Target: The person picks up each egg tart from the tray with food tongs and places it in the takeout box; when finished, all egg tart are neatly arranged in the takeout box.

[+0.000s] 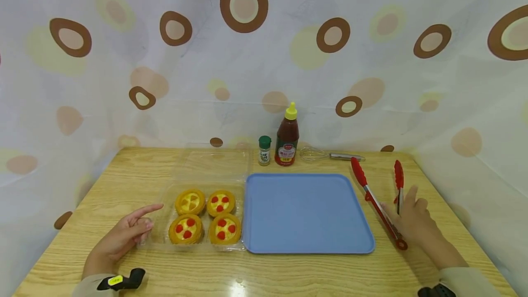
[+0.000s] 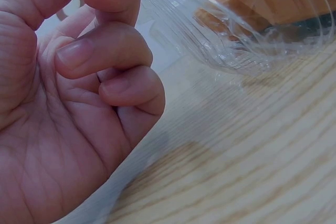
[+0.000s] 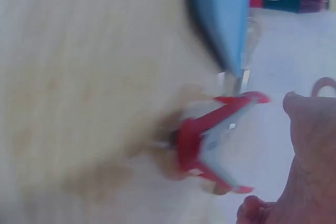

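Observation:
Near the left edge of a clear plastic container (image 1: 158, 235), my left hand (image 1: 123, 235) has its index finger pointing across and its other fingers loosely curled; I see nothing in its grasp. Several toy-like egg tarts (image 1: 221, 202) sit in the container, most topped with red dots and one with orange wedges. A pair of red-and-silver tongs (image 1: 376, 204) lies spread in a V at the right. Close over one tong arm is my right hand (image 1: 418, 223). The right wrist view is blurred, but thumb and fingers stand apart around the tongs (image 3: 197, 145), not closed on them.
A blue tray (image 1: 305, 214) lies between container and tongs. Behind it stand a green-capped seasoning jar (image 1: 264, 151) and a red sauce bottle (image 1: 287, 143), with a whisk (image 1: 332, 155) lying beside them. The container's lid (image 1: 212, 164) is folded back. A patterned cloth (image 1: 264, 77) hangs behind the table.

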Demonstrator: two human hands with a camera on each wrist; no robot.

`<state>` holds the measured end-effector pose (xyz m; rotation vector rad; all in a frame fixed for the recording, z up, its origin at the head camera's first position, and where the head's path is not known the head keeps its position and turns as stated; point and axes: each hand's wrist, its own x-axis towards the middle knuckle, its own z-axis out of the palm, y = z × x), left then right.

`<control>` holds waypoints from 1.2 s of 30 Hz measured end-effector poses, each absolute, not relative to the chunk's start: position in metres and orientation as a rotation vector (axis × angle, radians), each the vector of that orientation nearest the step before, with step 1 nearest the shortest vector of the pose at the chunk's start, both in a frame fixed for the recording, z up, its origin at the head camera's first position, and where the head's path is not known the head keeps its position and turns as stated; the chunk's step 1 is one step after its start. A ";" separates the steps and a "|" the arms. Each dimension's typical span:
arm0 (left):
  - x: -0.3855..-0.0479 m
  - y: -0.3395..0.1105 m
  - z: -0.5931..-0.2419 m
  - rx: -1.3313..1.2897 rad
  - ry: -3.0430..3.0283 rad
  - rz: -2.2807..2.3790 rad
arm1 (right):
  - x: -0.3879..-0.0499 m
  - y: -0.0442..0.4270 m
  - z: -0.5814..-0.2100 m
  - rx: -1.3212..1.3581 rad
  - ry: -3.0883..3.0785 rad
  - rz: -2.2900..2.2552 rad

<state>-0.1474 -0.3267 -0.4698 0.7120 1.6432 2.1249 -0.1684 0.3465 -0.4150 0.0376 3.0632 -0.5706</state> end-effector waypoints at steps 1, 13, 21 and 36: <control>-0.147 -0.327 -0.469 0.711 1.647 2.122 | -0.168 0.345 -0.412 0.019 3.076 -0.585; -0.146 -0.325 -0.468 0.670 1.685 2.111 | -0.169 0.298 -0.377 -0.181 3.117 -0.918; -0.147 -0.325 -0.468 0.688 1.687 2.112 | -0.175 0.246 -0.375 -0.403 3.088 -1.252; -0.149 -0.327 -0.469 0.715 1.665 2.103 | -0.223 0.127 -0.383 -0.314 2.017 -1.918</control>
